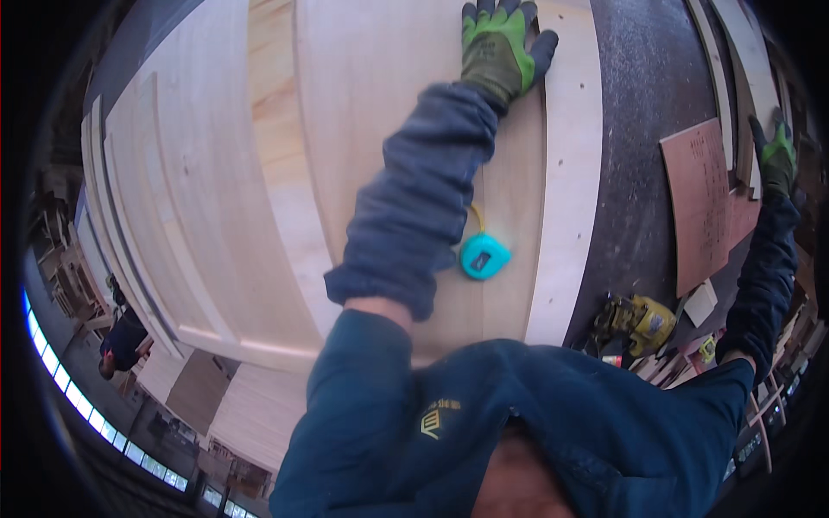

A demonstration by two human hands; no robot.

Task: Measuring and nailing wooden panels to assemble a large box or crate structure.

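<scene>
My left hand (503,53), in a green and dark glove, lies with spread fingers on a pale wooden panel (397,52) beside a long raised strip (566,155). Below it, a turquoise tape measure (484,255) with a yellow strap rests on the panel, beside my left sleeve. My right hand (775,155), gloved the same way, is at the far right against a pale narrow board (743,43), its thumb and fingers apart.
A reddish plywood sheet (695,198) with handwriting lies on the dark surface (639,69) at right, near a yellow power tool (648,324) and offcuts. A person (121,345) is at the lower left, near stacked sheets (242,414).
</scene>
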